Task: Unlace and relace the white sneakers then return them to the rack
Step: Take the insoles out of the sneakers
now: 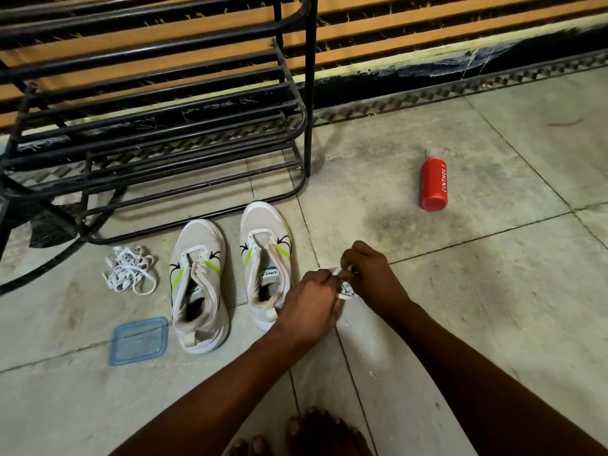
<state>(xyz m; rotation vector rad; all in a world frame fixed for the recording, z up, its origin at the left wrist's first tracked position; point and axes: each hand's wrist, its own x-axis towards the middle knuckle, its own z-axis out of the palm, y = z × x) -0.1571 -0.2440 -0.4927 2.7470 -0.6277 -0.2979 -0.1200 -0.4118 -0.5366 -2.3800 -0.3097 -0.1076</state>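
Both hands (342, 284) pinching a white lace (345, 291) beside unlaced sneakers (230, 274), bare floor (477, 291) rightward.

Red bottle (434, 183), blue lid (139, 340) on floor (493, 291)

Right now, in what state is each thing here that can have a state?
Left sneaker: upright on floor, no lace.
Right sneaker: upright on floor, no lace.
Loose lace: tangled pile on floor.
Second lace: bunched, pinched by left hand and right hand.
Red bottle: lying on its side.
Blue lid: flat on floor.
Rack: no shoes seen on it.
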